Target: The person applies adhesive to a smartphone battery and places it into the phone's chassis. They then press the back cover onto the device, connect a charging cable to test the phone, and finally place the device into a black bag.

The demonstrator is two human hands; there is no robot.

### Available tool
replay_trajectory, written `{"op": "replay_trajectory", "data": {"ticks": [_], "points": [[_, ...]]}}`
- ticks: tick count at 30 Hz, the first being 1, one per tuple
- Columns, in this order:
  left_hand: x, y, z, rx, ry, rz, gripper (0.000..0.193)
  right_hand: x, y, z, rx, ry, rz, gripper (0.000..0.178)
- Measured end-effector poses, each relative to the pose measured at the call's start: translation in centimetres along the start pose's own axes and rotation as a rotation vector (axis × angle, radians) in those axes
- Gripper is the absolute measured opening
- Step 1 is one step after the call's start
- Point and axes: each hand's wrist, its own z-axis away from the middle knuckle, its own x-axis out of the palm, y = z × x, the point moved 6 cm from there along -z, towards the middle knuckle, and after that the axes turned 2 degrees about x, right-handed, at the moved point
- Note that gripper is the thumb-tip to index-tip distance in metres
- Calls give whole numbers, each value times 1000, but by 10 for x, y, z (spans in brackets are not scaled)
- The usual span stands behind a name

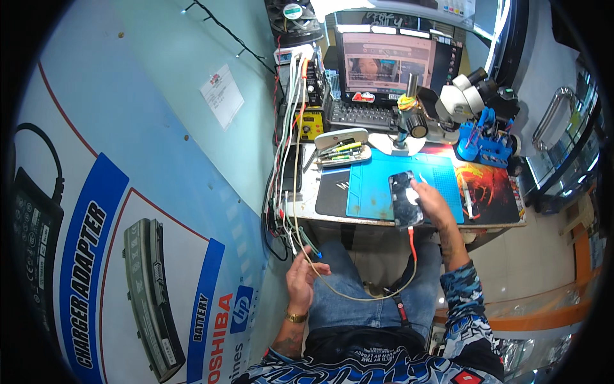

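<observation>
My right hand [432, 203] grips a dark phone [400, 203] by its right edge, over the front part of the blue work mat [371, 185]. A charging cable [358, 298] with an orange plug [412, 235] runs into the phone's lower end. It loops across my lap toward the cables at the left. My left hand [303, 279] is open, fingers stretched and thumb apart, beside that hanging cable and a blue plug [320, 255]. Whether its fingers touch the cable I cannot tell.
A case of pens and tools [342, 151] lies behind the mat. Further back stand a microscope [462, 96], a blue tool holder [486, 144], a keyboard [363, 115] and a monitor [396, 64]. A cable bundle [288, 128] hangs along the left wall. A syringe-like tube [470, 200] lies right of the mat.
</observation>
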Motion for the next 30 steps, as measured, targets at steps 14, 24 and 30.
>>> {"op": "replay_trajectory", "data": {"ticks": [14, 24, 30], "points": [[25, 5, 0, -49, -191, 150, 34, 106, -267, -29, -526, -62, -265, 24], [-5, -10, -12, -102, 23, 233, 29, 163, -342, -144, -393, -152, -349, 11], [-19, -2, -9, -96, 47, 227, 29, 180, -335, -128, -419, -85, -473, 5]]}}
